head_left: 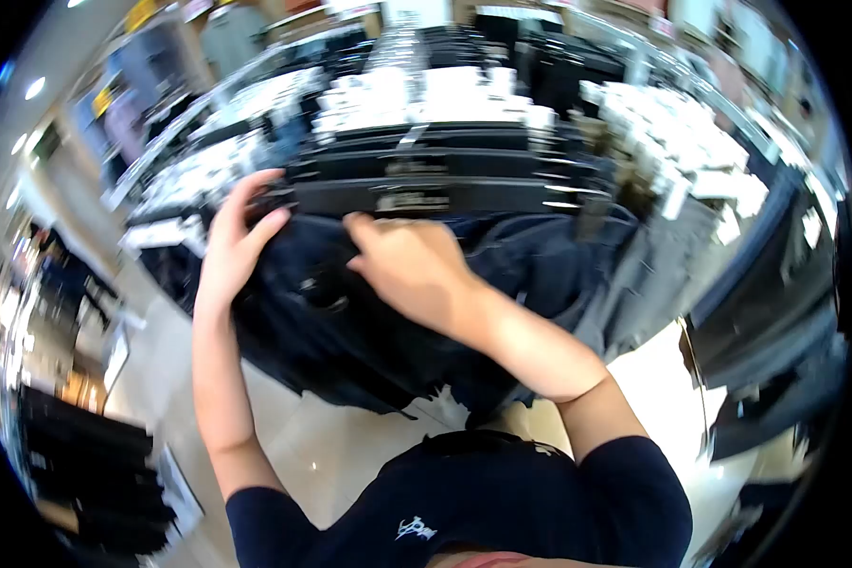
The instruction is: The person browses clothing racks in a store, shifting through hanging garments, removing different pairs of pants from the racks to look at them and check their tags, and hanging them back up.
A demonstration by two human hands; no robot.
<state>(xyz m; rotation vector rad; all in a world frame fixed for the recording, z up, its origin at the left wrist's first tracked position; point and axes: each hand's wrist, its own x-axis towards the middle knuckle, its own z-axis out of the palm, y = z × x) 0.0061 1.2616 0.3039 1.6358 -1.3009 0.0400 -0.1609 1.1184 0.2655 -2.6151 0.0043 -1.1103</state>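
Note:
Dark trousers (350,350) hang in a row from black clip hangers (488,195) right in front of me. At the left end of the nearest hanger is my left hand (232,237), its thumb and index finger apart with a gap between them. My right hand (407,265) lies over the upper part of the dark garment, just below the hanger bar. Its thumb and index finger point left, and the other fingers are curled and blurred. Whether cloth is between the right fingers is hidden. A small round dark thing (324,292) shows on the garment between my hands.
White tags and hangers (426,99) fill the rack beyond. Grey trousers (658,270) hang at the right, with more dark trousers (776,312) farther right. Folded black clothes (85,464) are stacked at the lower left. A person (66,270) stands in the far left background.

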